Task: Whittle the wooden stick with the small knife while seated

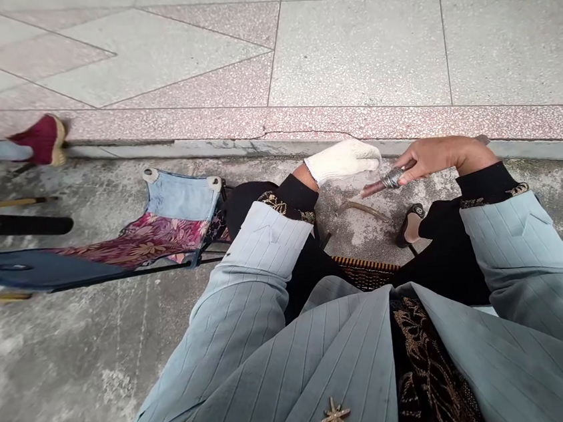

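My right hand (434, 156), bare, is closed around a short brown wooden stick (374, 189) that has grey wire (393, 178) wound about it. The stick points left and slightly down. Just left of it, my left hand (344, 160) wears a white knitted glove, its fingers curled together. Whatever those fingers hold, if anything, is hidden. Below both hands, a thin curved piece of wood (366, 209) lies on the concrete, apart from them.
A tiled step edge (324, 138) runs beyond my hands. To the left stretches a folding lounger (114, 245) of denim and flowered cloth. A person's red shoe (45, 140) stands by the step. Part of a woven seat (366, 271) shows between my legs.
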A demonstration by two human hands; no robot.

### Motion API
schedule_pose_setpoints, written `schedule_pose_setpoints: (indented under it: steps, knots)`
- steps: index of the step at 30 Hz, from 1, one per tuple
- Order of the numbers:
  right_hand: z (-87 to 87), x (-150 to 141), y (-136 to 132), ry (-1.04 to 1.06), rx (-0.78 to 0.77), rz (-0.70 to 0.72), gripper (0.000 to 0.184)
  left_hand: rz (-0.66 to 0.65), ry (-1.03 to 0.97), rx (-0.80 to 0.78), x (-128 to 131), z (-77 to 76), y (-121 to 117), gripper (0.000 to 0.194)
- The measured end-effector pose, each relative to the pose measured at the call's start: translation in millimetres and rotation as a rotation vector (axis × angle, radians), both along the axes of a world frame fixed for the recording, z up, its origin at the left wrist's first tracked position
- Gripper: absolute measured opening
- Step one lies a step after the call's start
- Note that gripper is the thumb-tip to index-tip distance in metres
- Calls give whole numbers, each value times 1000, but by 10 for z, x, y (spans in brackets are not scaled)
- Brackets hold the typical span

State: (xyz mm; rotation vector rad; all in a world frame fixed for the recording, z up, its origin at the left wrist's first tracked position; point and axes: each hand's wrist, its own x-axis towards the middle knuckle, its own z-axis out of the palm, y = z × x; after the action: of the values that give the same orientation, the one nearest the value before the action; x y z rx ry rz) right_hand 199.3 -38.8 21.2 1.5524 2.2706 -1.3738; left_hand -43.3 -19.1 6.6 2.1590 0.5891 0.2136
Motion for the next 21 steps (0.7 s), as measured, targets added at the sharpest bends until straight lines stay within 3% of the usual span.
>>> schedule_pose_setpoints:
  steps: [5,9,16,19,21]
  knots:
    - [191,20,-104,425,-16,-166,46,122,-174,-172,38,0,-34,28]
    - [163,-32,-80,582,96,-389,44,140,-184,-245,98,-57,-61,30]
    - [-1,-36,65,68,281,-453,44,71,33,36,114,-108,-39,29]
    - [-62,-28,109,-196,346,-367,46,43,91,96,133,-147,-34,29]
    - [-89,-51,118,-317,290,-243,45,9,115,120,141,-167,-31,27]
